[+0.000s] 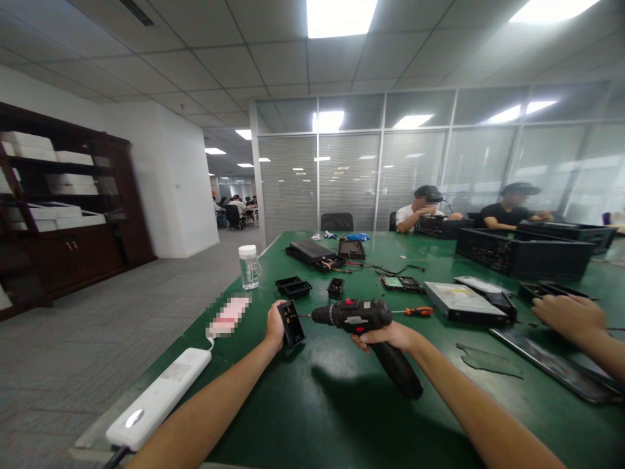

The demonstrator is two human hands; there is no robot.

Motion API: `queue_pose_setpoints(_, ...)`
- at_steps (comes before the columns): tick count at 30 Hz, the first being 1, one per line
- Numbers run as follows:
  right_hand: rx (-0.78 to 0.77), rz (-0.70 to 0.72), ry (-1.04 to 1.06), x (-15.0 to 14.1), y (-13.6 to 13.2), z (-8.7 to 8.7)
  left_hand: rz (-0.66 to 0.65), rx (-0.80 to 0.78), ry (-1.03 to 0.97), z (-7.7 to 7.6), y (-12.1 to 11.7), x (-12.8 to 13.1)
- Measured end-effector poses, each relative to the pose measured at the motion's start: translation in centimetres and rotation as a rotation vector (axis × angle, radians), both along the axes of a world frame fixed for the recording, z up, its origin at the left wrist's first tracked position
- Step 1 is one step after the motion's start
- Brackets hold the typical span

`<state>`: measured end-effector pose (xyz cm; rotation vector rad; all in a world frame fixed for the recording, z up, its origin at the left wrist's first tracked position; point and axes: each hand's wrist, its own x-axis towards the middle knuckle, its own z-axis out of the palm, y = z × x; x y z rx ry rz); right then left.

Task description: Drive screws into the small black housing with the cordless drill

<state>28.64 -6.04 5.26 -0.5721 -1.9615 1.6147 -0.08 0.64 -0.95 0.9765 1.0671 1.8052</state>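
My left hand (275, 326) grips a small black plastic box (293, 326) by its left side, its open face turned toward the drill, with small brass-coloured parts inside. My right hand (388, 336) is wrapped around the handle of a black cordless drill (359, 315) with red buttons. The drill's bit points left and reaches the box's open side; whether it touches anything inside I cannot tell. Behind the box lie a black tray-like part (293, 286) and a second small black box (335, 288). An orange-handled screwdriver (418, 312) lies right of the drill.
A clear bottle (249, 268) and a white power strip (161, 395) stand along the left table edge. An optical drive (463, 302), a circuit board (401, 283) and large black cases (525, 253) occupy the right. Another person's hand (569, 316) reaches in there. Two people sit at the far side.
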Motion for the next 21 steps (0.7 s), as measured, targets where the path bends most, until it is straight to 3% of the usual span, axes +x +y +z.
queue_pose_setpoints(21,0.038,0.008,0.017,0.07,0.02,-0.07,-0.012,-0.009,0.0,0.28,-0.29,0.16)
